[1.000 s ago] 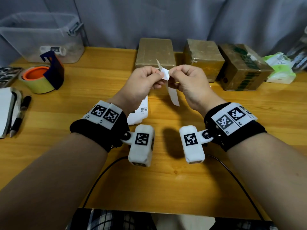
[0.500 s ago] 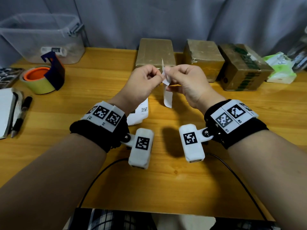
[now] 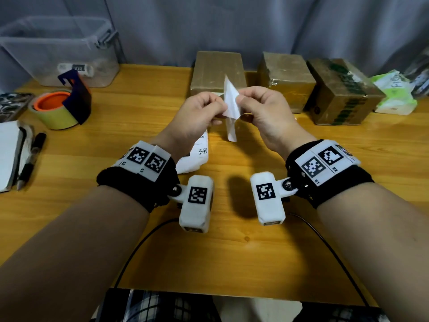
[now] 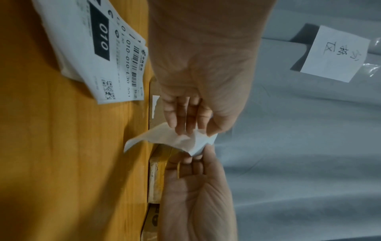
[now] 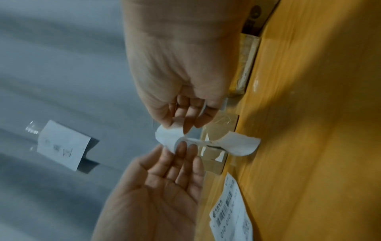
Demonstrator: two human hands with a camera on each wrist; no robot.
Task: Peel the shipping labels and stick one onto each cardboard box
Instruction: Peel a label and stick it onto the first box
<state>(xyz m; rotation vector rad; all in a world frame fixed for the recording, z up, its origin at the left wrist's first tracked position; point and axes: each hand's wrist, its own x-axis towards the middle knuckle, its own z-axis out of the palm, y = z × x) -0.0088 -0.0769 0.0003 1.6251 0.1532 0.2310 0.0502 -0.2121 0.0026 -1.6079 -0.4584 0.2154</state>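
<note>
The wooden desk (image 3: 92, 228) fills most of the head view, and along its far edge, in the upper middle to upper right of the frame, stand three taped cardboard boxes: the left box (image 3: 218, 73), the middle box (image 3: 286, 77) and the right box (image 3: 341, 91), none showing a label on the faces that can be seen. In the upper left sits a clear plastic bin (image 3: 58, 49), with a roll of tape on an orange-cored dispenser (image 3: 59, 110) just below it. Near the centre, partly under the left wrist, lies the stack of printed shipping labels (image 3: 197, 152). Above the desk at frame centre, the left hand (image 3: 197, 112) and the right hand (image 3: 267, 110) meet, each pinching an edge of one white label (image 3: 231, 103) between thumb and fingertips, the other fingers curled; the wrist views show the sheet curling and its two layers parting between the grips. The step in hand looks to be the peel itself: separating the label from its backing, with no box labelled yet as far as can be seen. The next move probably calls for drawing the layers fully apart without letting the sticky face fold onto itself, discarding the backing, then carrying the label to a box top, likely the left box directly behind the hands, and smoothing it flat.
</note>
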